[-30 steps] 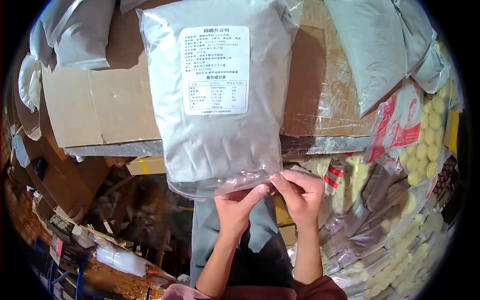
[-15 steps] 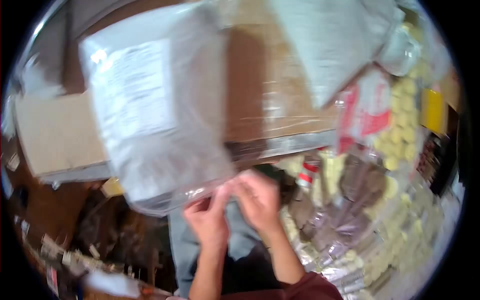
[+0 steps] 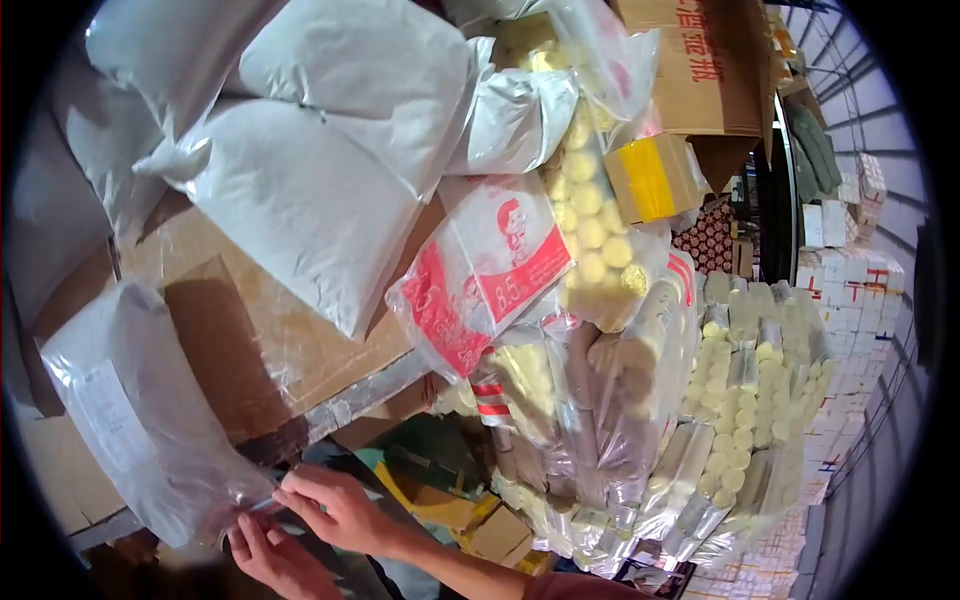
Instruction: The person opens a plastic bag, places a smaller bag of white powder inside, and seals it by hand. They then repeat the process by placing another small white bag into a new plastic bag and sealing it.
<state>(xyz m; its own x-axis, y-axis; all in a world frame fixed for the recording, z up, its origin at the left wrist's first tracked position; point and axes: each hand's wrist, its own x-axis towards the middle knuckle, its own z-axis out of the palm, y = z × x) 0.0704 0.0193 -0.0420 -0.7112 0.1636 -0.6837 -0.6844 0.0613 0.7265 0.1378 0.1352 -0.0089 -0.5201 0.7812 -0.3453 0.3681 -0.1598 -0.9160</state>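
Note:
A filled plastic bag (image 3: 165,440) with a printed white label (image 3: 113,415) lies at the lower left on the cardboard-covered table. Its gathered end points toward me, past the table's edge. My right hand (image 3: 335,508) pinches this end between thumb and fingers. Just below it, my left hand (image 3: 282,563) is closed on the same end, fingers curled at the plastic. Both hands are close together, and the bag's far part rests away from them.
Large white sacks (image 3: 300,190) are piled behind the bag on the cardboard (image 3: 250,320). A red-and-white printed plastic bag (image 3: 490,265) hangs over the table's corner. To the right stand stacked clear sleeves of pale yellow round pieces (image 3: 730,430), a taped carton (image 3: 650,178) and white boxes (image 3: 850,300).
My view has swung to the right, so the bag and both hands appear farther left and lower. Both hands remain at the bag's end.

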